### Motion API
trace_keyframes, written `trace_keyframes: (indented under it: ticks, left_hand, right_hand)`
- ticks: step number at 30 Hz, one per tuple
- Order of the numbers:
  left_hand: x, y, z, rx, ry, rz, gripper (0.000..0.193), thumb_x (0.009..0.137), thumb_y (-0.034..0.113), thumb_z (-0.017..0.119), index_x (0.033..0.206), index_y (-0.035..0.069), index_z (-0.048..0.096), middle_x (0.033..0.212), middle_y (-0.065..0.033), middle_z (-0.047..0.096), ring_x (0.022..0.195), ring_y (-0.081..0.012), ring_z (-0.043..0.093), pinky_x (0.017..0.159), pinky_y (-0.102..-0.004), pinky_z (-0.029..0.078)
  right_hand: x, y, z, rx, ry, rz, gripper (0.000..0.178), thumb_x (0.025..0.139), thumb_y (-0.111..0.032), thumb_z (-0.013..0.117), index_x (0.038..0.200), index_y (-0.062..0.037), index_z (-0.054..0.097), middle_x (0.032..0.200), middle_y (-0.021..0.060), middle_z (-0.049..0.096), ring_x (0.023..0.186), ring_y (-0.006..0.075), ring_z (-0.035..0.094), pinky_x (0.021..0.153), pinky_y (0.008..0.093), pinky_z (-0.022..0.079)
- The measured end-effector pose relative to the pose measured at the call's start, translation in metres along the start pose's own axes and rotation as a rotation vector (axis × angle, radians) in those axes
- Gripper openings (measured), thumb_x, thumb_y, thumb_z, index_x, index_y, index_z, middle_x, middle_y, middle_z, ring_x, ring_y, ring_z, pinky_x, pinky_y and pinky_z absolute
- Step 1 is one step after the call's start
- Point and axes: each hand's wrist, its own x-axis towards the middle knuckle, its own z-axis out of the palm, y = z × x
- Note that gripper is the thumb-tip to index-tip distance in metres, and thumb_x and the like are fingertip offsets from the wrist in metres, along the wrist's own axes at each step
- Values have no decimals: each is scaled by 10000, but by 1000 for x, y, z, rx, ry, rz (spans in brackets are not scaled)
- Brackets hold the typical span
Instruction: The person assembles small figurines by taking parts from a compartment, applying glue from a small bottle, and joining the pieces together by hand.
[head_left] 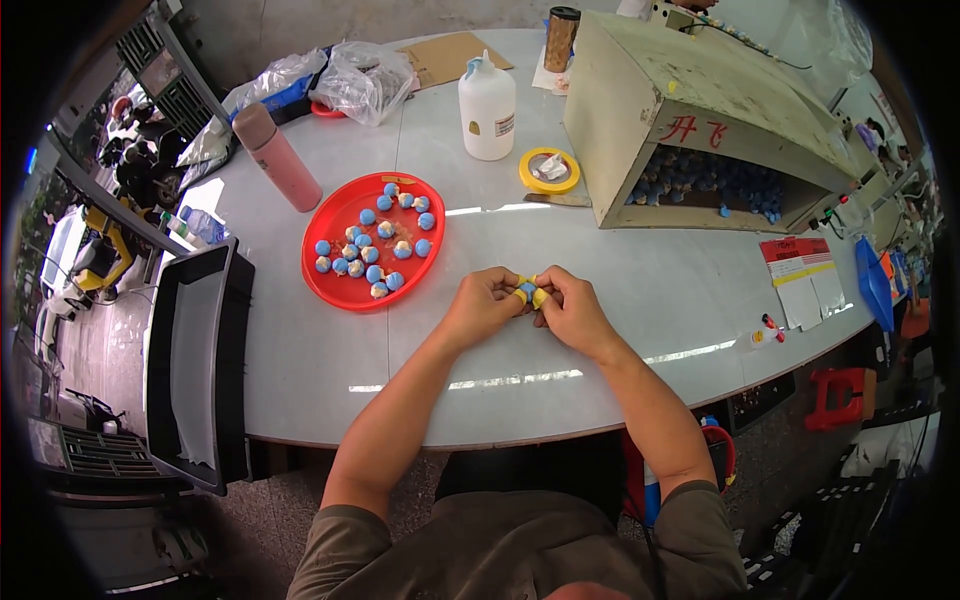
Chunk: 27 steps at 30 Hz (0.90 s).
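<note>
At the far left, a black rectangular plastic tray (196, 365) overhangs the edge of the pale grey round worktop (330, 370). Behind it stands a tilted pink cylindrical bottle with a darker cap (280, 157), and beyond that lie crumpled clear plastic bags (362, 80). Further right sits a round red plastic dish (340, 285) holding many small blue-and-cream balls (372, 245). A white plastic squeeze bottle (487, 108) stands behind the dish, with a roll of yellow tape (549, 171) lying flat just to its right.

Near the middle of the worktop, the left hand (482, 305) and right hand (572, 312) meet fingertip to fingertip just above the surface. Between them they pinch a small blue ball wrapped partly in yellow strips (529, 291); each grip is narrow, fingers closed on that piece, which sits to the right of the red dish.

Further right stands a large pale wooden box with a slanted top (690, 90), its open front showing a heap of small blue balls (700, 180). White paper sheets with red headings (805, 280) lie near the right edge.
</note>
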Motion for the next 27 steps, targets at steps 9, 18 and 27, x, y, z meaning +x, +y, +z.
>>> trace_keyframes:
  ticks: [9,18,27]
  left_hand:
    - [-1,1,-1,-10,-3,4,204,910,25,596,1046,-125,578,988,-133,658,902,-166,679,806,-271,577]
    - [1,-4,2,3,13,27,197,918,8,583,1066,-122,569,1014,-130,654,918,-160,672,822,-272,576]
    - [3,-8,5,-20,73,92,207,926,-4,580,1101,-112,547,1033,-136,653,928,-155,668,835,-276,576]
  right_hand:
    - [0,-2,0,-22,-1,0,140,913,42,491,1036,54,557,909,105,661,670,118,644,586,261,558]
    - [2,3,-2,-92,8,-76,158,900,56,490,1043,61,558,878,113,671,671,125,650,611,266,553]
    - [2,-3,-3,-44,28,-77,134,941,39,500,1071,52,531,907,93,649,701,120,641,635,251,549]
